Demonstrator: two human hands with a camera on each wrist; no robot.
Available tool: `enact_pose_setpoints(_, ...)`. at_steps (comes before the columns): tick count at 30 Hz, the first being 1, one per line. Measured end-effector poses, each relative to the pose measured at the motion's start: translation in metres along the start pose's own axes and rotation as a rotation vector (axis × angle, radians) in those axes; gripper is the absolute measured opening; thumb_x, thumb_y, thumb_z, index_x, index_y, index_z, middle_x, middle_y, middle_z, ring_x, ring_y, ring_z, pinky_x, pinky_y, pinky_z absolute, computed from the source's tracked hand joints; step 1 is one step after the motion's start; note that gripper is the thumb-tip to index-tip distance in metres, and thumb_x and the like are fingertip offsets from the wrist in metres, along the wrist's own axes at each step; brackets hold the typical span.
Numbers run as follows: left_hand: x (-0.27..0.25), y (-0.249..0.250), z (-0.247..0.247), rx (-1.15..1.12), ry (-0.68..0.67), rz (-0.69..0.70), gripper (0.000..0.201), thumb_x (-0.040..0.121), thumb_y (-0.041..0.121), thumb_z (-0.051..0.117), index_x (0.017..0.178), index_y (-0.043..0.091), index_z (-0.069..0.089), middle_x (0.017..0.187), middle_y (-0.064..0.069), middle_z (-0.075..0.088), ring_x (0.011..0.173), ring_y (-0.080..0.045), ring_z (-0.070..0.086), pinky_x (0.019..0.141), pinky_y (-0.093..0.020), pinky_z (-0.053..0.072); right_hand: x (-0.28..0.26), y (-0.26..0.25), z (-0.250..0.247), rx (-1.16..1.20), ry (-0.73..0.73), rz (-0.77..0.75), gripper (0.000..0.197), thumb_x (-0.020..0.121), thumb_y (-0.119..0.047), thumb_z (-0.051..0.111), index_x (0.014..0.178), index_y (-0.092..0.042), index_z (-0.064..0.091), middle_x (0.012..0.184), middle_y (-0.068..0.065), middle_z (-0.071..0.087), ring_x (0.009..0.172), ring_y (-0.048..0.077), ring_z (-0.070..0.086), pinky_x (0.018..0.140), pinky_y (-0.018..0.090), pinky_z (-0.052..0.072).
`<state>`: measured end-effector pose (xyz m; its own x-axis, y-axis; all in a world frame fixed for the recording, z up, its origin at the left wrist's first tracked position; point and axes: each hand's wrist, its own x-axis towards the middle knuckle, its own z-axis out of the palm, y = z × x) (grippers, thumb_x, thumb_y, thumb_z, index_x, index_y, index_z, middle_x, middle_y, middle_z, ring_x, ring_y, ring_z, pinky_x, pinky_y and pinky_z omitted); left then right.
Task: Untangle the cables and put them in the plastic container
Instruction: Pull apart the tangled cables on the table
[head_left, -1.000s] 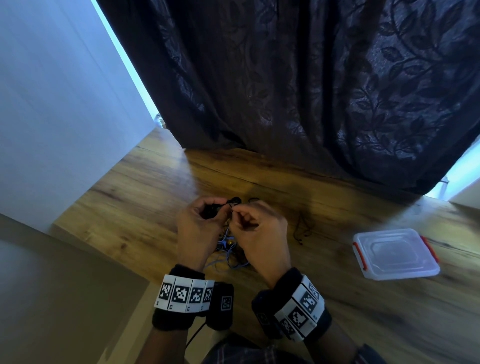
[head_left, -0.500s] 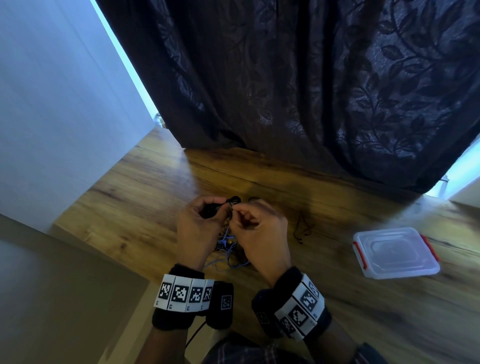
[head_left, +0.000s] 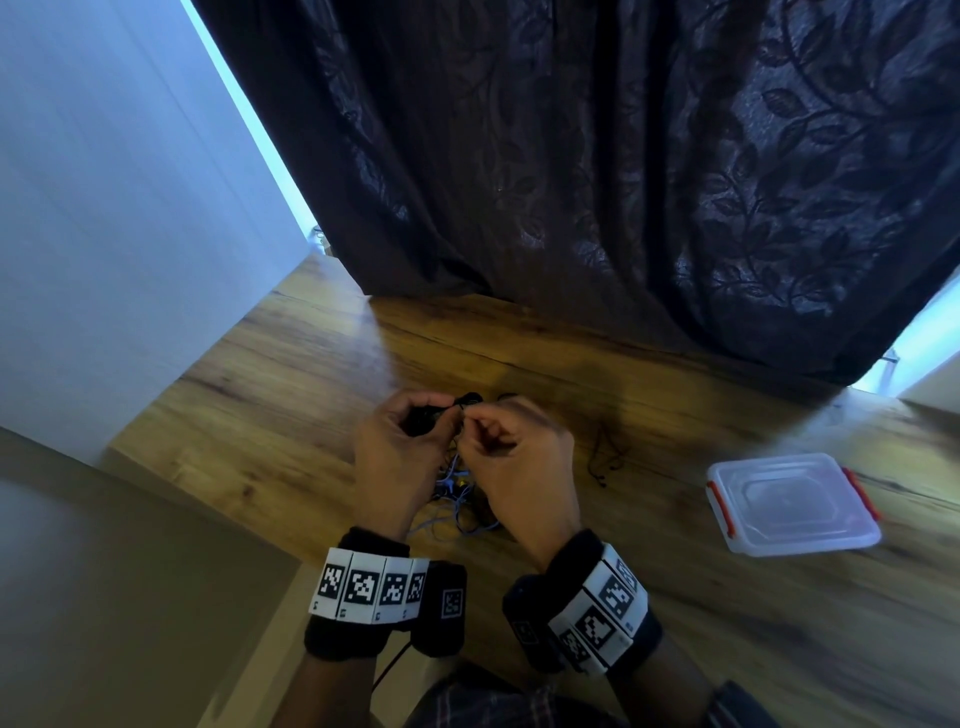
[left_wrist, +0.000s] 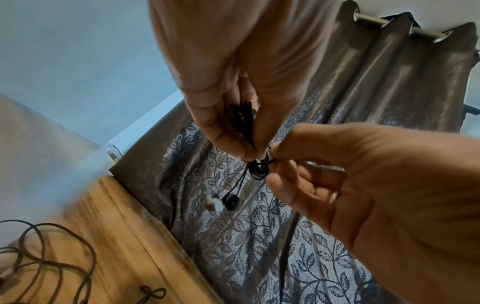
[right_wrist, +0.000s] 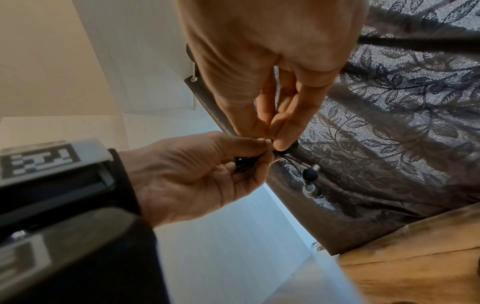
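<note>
While a dark leaf-patterned curtain (head_left: 597, 182) fills the upper frame, one clear rectangular plastic container (head_left: 789, 506) sits lidded at right on the wooden table (head_left: 260, 415). At centre, left hand (head_left: 397, 457) and right hand (head_left: 519, 467) each pinch one thin black earphone cable (left_wrist: 255, 164), two round earbuds (left_wrist: 226, 202) dangling.

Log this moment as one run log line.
left hand holds black earphone cable | right hand pinches its coil | plastic container lid on

A bundle of thin black earphone cable (left_wrist: 255, 164), wound in small loops, hangs above the wooden table (head_left: 291, 395), its two earbuds (left_wrist: 226, 202) dangling. Tangled blue cables (head_left: 457, 499) lie on the table beneath it. The lidded clear plastic container (head_left: 789, 506), red-clipped, sits on the table's right.
</note>
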<state>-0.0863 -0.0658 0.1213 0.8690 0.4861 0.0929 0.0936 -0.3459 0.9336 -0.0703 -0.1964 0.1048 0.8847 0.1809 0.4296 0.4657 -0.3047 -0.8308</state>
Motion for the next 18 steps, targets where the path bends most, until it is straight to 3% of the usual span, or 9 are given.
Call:
enact_pose_setpoints(3,0.0,0.0011,-0.0002,0.011,0.002,0.013,0.012,0.081,0.012,0.079,0.092,0.018,0.075,0.084,0.004,0.075,0.078,-0.011,0.072,0.07,-0.027,0.06,0.0003,-0.0007,0.0006,-0.004,0.008,0.004,0.012,0.086,-0.007,0.073,0.094,-0.015,0.076,0.089,-0.006,0.064,0.074,0.005,0.062,0.069,0.019,0.054)
enact_pose_setpoints(8,0.0005,0.0017,-0.0002,-0.003,0.012,0.005,0.013,0.082,0.012,0.079,0.091,0.02,0.074,0.08,0.003,0.075,0.072,-0.018,0.071,0.065,-0.033,0.058,-0.0002,-0.0003,0.0005,0.002,-0.011,0.008,0.011,0.085,-0.006,0.073,0.092,-0.014,0.075,0.088,-0.005,0.064,0.074,0.006,0.062,0.068,0.021,0.054)
enact_pose_setpoints(14,0.0014,0.0007,-0.0006,-0.007,0.004,0.003,0.015,0.082,0.011,0.079,0.091,0.021,0.073,0.082,0.005,0.075,0.073,-0.011,0.071,0.066,-0.025,0.059,0.0004,-0.0006,0.0003,-0.009,0.0,-0.001,0.012,0.084,-0.005,0.074,0.092,-0.014,0.075,0.088,-0.007,0.063,0.073,0.004,0.061,0.068,0.014,0.051)
enact_pose_setpoints(18,0.0023,0.0003,-0.0006,-0.015,0.013,-0.005,0.017,0.082,0.011,0.079,0.088,0.025,0.073,0.083,0.005,0.075,0.075,-0.013,0.072,0.068,-0.028,0.059,0.0001,-0.0004,0.0008,-0.005,-0.002,0.002,0.012,0.085,-0.006,0.073,0.093,-0.015,0.075,0.088,-0.008,0.062,0.073,0.004,0.061,0.068,0.013,0.05)
